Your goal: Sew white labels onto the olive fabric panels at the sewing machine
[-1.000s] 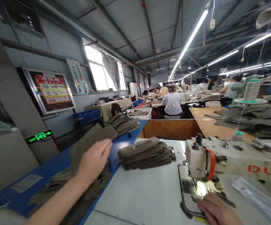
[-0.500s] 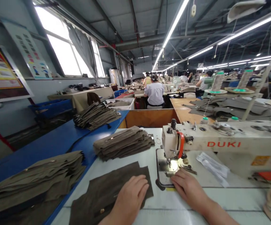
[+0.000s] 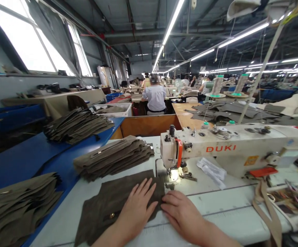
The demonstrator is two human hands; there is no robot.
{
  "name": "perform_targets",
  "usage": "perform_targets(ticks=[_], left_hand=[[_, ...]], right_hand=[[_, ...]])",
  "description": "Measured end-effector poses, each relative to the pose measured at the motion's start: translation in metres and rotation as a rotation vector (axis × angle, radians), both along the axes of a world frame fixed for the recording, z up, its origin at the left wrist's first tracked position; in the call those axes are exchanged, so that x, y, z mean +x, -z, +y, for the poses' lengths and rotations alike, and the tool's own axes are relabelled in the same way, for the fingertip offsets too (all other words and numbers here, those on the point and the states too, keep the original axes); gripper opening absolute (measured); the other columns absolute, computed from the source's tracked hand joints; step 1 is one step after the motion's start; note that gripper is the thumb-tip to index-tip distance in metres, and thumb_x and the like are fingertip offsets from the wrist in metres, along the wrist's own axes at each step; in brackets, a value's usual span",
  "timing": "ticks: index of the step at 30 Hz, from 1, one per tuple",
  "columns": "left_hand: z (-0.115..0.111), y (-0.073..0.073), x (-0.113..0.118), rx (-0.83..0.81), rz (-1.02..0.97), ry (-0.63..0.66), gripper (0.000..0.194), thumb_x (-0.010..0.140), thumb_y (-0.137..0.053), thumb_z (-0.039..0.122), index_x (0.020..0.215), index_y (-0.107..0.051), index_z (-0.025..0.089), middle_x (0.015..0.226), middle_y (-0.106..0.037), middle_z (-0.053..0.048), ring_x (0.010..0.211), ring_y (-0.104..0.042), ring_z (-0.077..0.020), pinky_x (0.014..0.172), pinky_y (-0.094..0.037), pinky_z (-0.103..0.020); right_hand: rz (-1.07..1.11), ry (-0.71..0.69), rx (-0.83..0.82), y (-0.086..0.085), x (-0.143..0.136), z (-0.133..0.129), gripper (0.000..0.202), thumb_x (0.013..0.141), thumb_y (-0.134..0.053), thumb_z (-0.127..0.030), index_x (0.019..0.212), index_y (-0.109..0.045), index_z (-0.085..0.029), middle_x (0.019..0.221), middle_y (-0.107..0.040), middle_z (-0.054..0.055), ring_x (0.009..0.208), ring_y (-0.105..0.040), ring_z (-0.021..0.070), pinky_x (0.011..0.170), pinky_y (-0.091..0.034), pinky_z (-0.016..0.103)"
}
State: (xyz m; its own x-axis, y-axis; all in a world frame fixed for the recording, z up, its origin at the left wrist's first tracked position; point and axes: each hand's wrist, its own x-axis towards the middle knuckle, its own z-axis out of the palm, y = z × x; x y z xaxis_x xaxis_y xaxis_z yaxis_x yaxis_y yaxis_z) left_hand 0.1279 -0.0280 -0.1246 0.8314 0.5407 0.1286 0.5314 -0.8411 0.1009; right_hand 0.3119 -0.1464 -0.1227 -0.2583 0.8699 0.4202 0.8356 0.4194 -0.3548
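A dark olive-brown fabric panel [image 3: 113, 193] with a small brass-coloured fitting lies on the pale sewing table, its right edge close to the machine's needle plate. My left hand [image 3: 137, 206] rests flat on top of the panel with fingers spread. At the panel's right edge, my right hand [image 3: 180, 209] has its fingers bent and drawn together on the cloth; the thumb is partly hidden. Just beyond both hands is the sewing machine [image 3: 195, 151], its lit needle area [image 3: 173, 175] slightly above my right fingertips.
Behind the panel sits a stack of matching fabric pieces [image 3: 113, 157]. More stacks [image 3: 74, 127] lie on the blue table [image 3: 53, 157] at left. A white strip bundle [image 3: 212, 171] is under the machine arm. A tray of small parts [image 3: 293, 206] stands right. A person [image 3: 155, 97] sits ahead.
The panel has shifted right, towards the needle plate. My right hand has come back from beside the needle to the panel's edge, and my left fingers have spread. The view has turned right.
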Motion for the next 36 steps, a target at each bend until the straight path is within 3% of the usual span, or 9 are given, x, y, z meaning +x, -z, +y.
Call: perform_targets(ticks=[7,11,15,18,20,26,31,36], left_hand=[[0.011,0.007,0.011,0.075,-0.063,0.048,0.049,0.093,-0.045,0.04,0.14,-0.047,0.025,0.146,-0.045,-0.009,0.133,-0.043,-0.0282,0.107,-0.037,-0.048],[0.012,0.012,0.011,0.1,-0.068,0.09,0.049,0.093,-0.044,0.041,0.141,-0.046,0.028,0.145,-0.046,-0.006,0.133,-0.044,-0.0268,0.107,-0.036,-0.047],[0.015,0.019,0.011,0.124,-0.07,0.086,0.05,0.092,-0.045,0.044,0.14,-0.047,0.029,0.144,-0.047,-0.004,0.131,-0.046,-0.027,0.106,-0.039,-0.047],[0.017,0.021,0.011,0.141,-0.07,0.09,0.052,0.091,-0.046,0.045,0.14,-0.047,0.028,0.144,-0.047,-0.004,0.131,-0.047,-0.0275,0.105,-0.04,-0.047],[0.017,0.022,0.012,0.147,-0.061,0.088,0.053,0.091,-0.046,0.045,0.14,-0.047,0.027,0.144,-0.046,-0.004,0.131,-0.046,-0.028,0.105,-0.04,-0.048],[0.017,0.02,0.012,0.128,-0.036,0.076,0.052,0.09,-0.046,0.043,0.14,-0.047,0.028,0.145,-0.044,-0.003,0.133,-0.043,-0.0276,0.106,-0.039,-0.048],[0.017,0.02,0.012,0.132,-0.016,0.076,0.053,0.09,-0.044,0.043,0.14,-0.047,0.026,0.146,-0.044,-0.004,0.133,-0.043,-0.0278,0.106,-0.039,-0.049],[0.02,0.027,0.009,0.273,-0.123,0.119,0.052,0.091,-0.046,0.042,0.14,-0.047,0.025,0.143,-0.049,-0.005,0.129,-0.049,-0.0251,0.104,-0.04,-0.044]], right_hand=[[-0.038,0.052,-0.059,-0.001,0.007,-0.006,0.027,0.094,-0.05,-0.02,0.117,-0.063,-0.019,0.12,-0.065,0.006,0.114,-0.054,0.0182,0.104,-0.04,0.03],[-0.023,0.113,-0.068,-0.013,0.037,-0.01,0.025,0.094,-0.048,-0.02,0.113,-0.063,-0.021,0.113,-0.065,0.007,0.107,-0.056,0.0193,0.097,-0.044,0.032],[-0.011,0.412,-0.074,-0.02,0.099,-0.024,0.023,0.093,-0.046,-0.016,0.103,-0.067,-0.019,0.097,-0.067,0.008,0.09,-0.061,0.0206,0.079,-0.048,0.031],[-0.049,0.669,-0.134,-0.019,0.14,-0.04,0.02,0.091,-0.05,-0.015,0.097,-0.069,-0.017,0.095,-0.067,0.009,0.089,-0.063,0.0215,0.079,-0.047,0.031],[-0.082,0.752,-0.226,-0.019,0.155,-0.047,0.017,0.089,-0.052,-0.014,0.092,-0.069,-0.017,0.093,-0.067,0.007,0.086,-0.063,0.0204,0.077,-0.046,0.029],[-0.152,0.805,-0.339,-0.027,0.153,-0.045,0.021,0.086,-0.05,-0.007,0.079,-0.067,-0.016,0.087,-0.068,0.007,0.086,-0.063,0.0204,0.074,-0.042,0.026],[-0.175,0.834,-0.355,-0.032,0.149,-0.04,0.022,0.085,-0.047,-0.006,0.079,-0.066,-0.016,0.087,-0.068,0.01,0.084,-0.064,0.0215,0.071,-0.041,0.027],[-0.123,0.803,-0.332,-0.037,0.154,-0.042,0.02,0.088,-0.047,-0.011,0.083,-0.065,-0.017,0.086,-0.068,0.007,0.082,-0.063,0.0206,0.07,-0.042,0.026]])
